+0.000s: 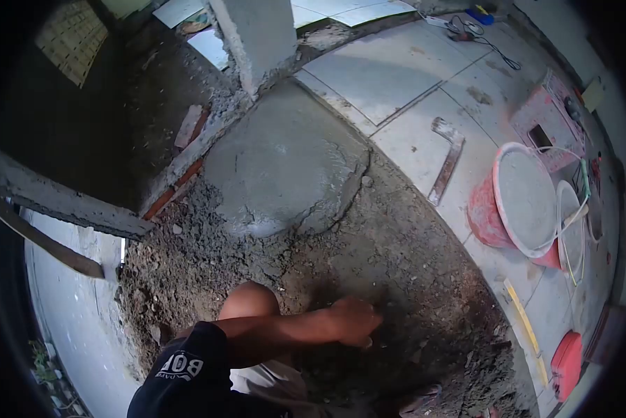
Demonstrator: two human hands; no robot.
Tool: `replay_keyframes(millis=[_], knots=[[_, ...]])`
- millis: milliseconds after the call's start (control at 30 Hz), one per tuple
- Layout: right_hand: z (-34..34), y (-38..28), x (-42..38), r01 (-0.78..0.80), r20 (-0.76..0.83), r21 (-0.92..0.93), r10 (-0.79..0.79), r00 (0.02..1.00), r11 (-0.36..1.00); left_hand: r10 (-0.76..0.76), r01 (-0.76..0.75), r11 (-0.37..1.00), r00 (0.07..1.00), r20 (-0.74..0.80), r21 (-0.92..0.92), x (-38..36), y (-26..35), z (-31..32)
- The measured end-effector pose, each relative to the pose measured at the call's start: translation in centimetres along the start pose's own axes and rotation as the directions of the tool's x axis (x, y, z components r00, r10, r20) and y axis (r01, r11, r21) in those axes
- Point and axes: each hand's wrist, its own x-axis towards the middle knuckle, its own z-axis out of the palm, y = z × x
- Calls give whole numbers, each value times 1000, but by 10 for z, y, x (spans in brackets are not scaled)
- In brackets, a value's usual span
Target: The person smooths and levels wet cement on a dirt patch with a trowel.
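Note:
My left forearm reaches across my bent knee [250,301] from the left. At its end my left hand [355,322] is closed, back upward, fingers curled under, close over dark, loose soil [355,369]. What the fingers hold, if anything, I cannot tell. My right hand does not show. Ahead of the knee, rough earth and gravel [390,237] meet a smooth patch of wet grey mortar [285,160] with a ragged front edge. A dim, partly visible shape [421,400] lies low in the shadow right of my legs.
Pale floor tiles [397,90] run along the right. On them are a rusty-brown L-shaped tool [447,160], a red bucket [491,209] filled with grey mix, a yellow strip [523,317] and a red case [567,364]. A concrete post [261,35] and low wall edge [69,198] bound the left.

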Motion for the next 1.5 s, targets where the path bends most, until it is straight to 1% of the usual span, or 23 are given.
replay_keyframes(millis=[33,100,133,233,300,367,433,633,733,833,867,967,1000,1067,1100,1167,1200,1233,1300,1367,1400,1433,1500], knots=[[-14,-36,41,-74,211,407,-15,977,910,82,-81,995,997,0,-55,-10,5,-1],[-16,-152,118,238,-147,895,-254,956,377,219,-218,968,976,-6,-127,-25,13,9],[-118,-283,124,295,8,809,-511,860,508,268,-266,953,963,-10,-145,-32,14,14],[-185,-494,146,560,-10,596,-692,722,576,296,-309,943,948,-115,-126,-48,3,22],[-182,-609,160,822,-218,300,-804,553,484,227,-249,957,961,-156,-146,-59,-12,8],[-206,-689,156,810,-62,-10,-809,584,586,165,-190,964,976,-141,-184,-64,-22,17],[-207,-677,169,769,-77,-32,-769,635,638,107,-148,975,966,-236,-165,-48,-32,36],[-201,-464,192,711,-63,176,-713,698,681,92,-114,981,985,-143,-156,-41,-12,14],[-176,-353,172,587,19,246,-610,792,771,34,-71,983,976,-215,-168,-21,-1,18],[-119,-226,122,295,57,357,-336,940,886,18,-13,997,998,-60,77,-1,12,7],[-99,-191,102,166,85,390,-215,973,906,50,-46,998,996,-74,42,10,11,13],[30,-76,29,-120,-26,517,156,987,847,-123,110,990,978,167,83,52,27,14],[60,-48,3,-307,22,560,356,934,770,-150,128,985,970,191,119,66,22,24],[125,2,-38,-544,94,661,662,744,517,-8,80,963,964,267,-258,97,-34,66],[161,34,-57,-589,119,720,771,626,367,-74,143,976,927,369,-163,113,-15,56],[227,103,-87,-604,-22,743,913,407,287,-163,198,980,863,479,-23,137,16,57],[239,134,-95,-674,24,720,965,263,165,-53,235,872,917,396,-429,143,14,70],[246,171,-99,-721,51,691,992,117,50,6,204,606,965,261,-769,152,10,80],[288,255,-112,-833,-57,554,998,-26,10,-11,229,609,960,281,-759,181,-9,99],[312,337,-113,-859,-51,511,995,-83,-45,-43,249,590,960,278,-768,198,33,104],[308,369,-102,-875,4,475,995,-101,-91,-212,347,808,926,313,-477,206,114,89],[303,400,-86,-890,59,436,991,-119,-133,-383,429,895,878,287,-119,213,161,85],[323,457,-37,-892,110,449,994,-8,-57,-275,376,902,879,389,-213,223,161,94]])
